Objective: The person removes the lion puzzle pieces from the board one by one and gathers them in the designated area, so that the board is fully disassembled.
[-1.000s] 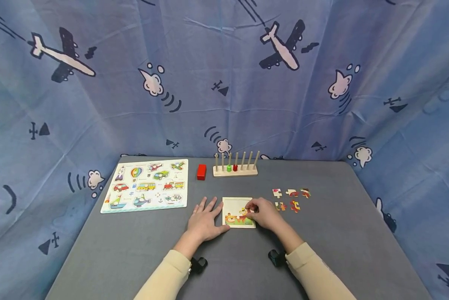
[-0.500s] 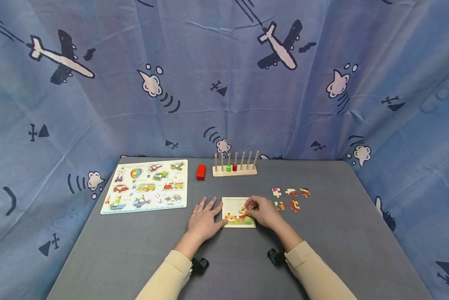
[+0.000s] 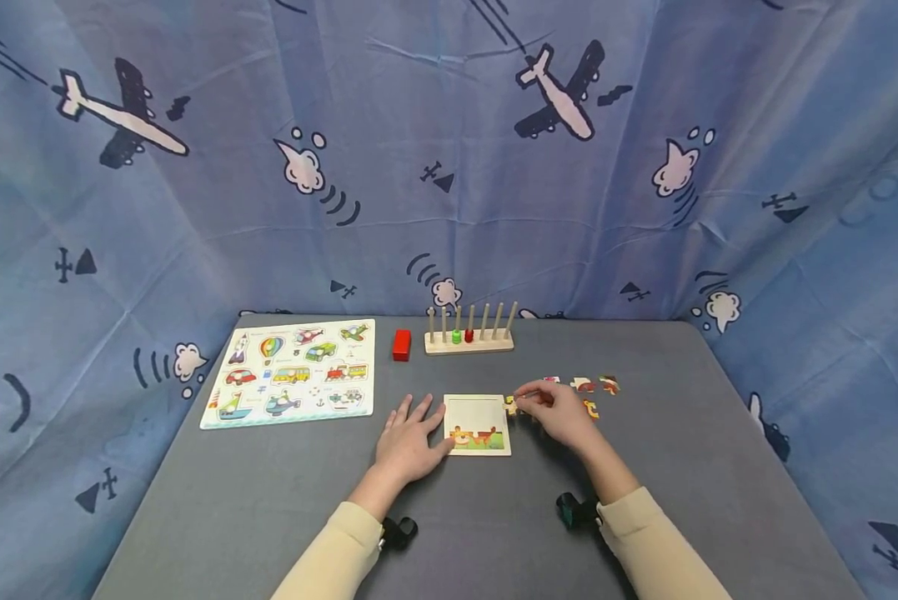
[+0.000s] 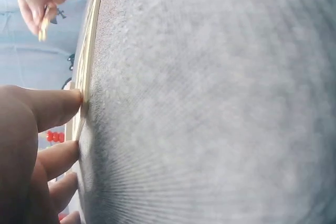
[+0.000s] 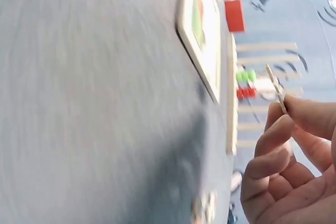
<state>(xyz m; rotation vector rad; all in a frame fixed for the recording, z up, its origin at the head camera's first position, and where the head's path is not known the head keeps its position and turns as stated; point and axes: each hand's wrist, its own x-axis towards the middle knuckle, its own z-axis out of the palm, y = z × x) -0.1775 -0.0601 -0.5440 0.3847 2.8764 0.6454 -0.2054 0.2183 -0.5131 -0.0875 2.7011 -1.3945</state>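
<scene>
A square wooden puzzle tray [image 3: 474, 410] lies in the middle of the grey table, with joined animal pieces [image 3: 475, 438] along its near side. My left hand [image 3: 407, 448] rests flat at the tray's left side, fingers spread and thumb over the near left corner. In the left wrist view, the thumb and a finger touch the tray's edge [image 4: 91, 45]. Just right of the tray, my right hand [image 3: 561, 414] pinches a jigsaw piece [image 3: 511, 406] between thumb and forefinger. The right wrist view shows that piece [image 5: 275, 85] edge-on, held above the table.
Several loose jigsaw pieces [image 3: 584, 385] lie right of the tray, some partly hidden behind my right hand. At the back stand a peg rack [image 3: 469, 346] with green and red beads and a red block [image 3: 402, 345]. A vehicle picture board [image 3: 289, 372] lies at the left.
My right hand has lifted the jigsaw piece off the tray's right side and moved right with it. The left hand stays in place.
</scene>
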